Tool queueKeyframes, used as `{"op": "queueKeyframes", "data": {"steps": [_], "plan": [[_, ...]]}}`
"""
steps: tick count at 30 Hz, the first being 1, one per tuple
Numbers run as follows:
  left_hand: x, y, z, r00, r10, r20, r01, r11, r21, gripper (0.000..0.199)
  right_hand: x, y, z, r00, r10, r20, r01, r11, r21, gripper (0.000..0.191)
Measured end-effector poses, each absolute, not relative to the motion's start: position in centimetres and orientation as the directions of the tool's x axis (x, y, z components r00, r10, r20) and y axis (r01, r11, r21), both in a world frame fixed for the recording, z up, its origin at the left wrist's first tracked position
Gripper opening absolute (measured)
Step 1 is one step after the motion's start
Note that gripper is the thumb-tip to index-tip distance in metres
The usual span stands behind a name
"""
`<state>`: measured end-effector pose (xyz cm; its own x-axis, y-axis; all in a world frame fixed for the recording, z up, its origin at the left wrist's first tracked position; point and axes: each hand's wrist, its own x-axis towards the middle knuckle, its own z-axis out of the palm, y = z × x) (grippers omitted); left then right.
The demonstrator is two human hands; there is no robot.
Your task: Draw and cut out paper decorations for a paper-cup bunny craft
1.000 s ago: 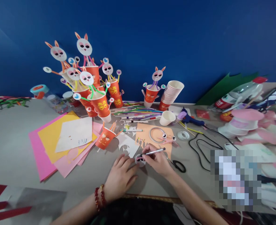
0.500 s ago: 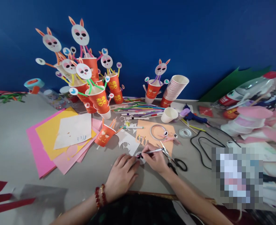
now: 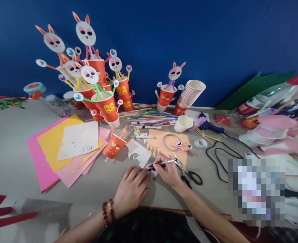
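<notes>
A small white paper disc (image 3: 153, 171) with dark eyes lies flat on the table, partly covered by my fingers. My left hand (image 3: 133, 186) rests palm down, its fingers stretched out and their tips at the disc's left edge. In my right hand (image 3: 169, 173) a slim marker pen (image 3: 168, 162) is pinched, its tip down on the disc. Scissors with black handles (image 3: 195, 178) lie just right of that hand. Beyond the disc are a cut-up white paper sheet (image 3: 142, 151) and an orange sheet (image 3: 157, 136) with a tape ring (image 3: 164, 143) on it.
Red paper cups with rabbit faces (image 3: 110, 106) stand at the back left, near a stack of cups (image 3: 190, 96). Coloured sheets (image 3: 46, 168) lie left. A blue glue gun (image 3: 211, 126) with a black cord and a plastic bottle (image 3: 267, 98) are at the right.
The view has shifted slightly. Both hands stay at the disc, with the pen tip still on it; any new marks are too small to tell.
</notes>
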<state>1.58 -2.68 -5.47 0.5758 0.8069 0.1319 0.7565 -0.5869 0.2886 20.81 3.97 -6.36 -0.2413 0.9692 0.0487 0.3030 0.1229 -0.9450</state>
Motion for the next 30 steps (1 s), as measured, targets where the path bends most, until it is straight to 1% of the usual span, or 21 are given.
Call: {"op": "queueKeyframes", "data": {"steps": [5,19,30], "plan": [[1.58,-2.72,-5.56,0.569,0.812,0.134,0.762,-0.581,0.286,0.043,20.80,3.92,-6.29,-0.251,0.966,0.061,0.320,0.142,-0.937,0.013],[1.54,-2.62,-5.65,0.569,0.808,0.155,0.759,-0.588,0.280,0.041,20.75,3.92,-6.50,-0.251,0.965,0.078,0.286,0.151,-0.946,0.013],[1.53,-2.63,-5.92,0.558,0.810,0.180,0.758,-0.586,0.286,0.041,20.78,3.74,-6.74,-0.276,0.960,0.042,0.293,0.125,-0.948,0.012]]}}
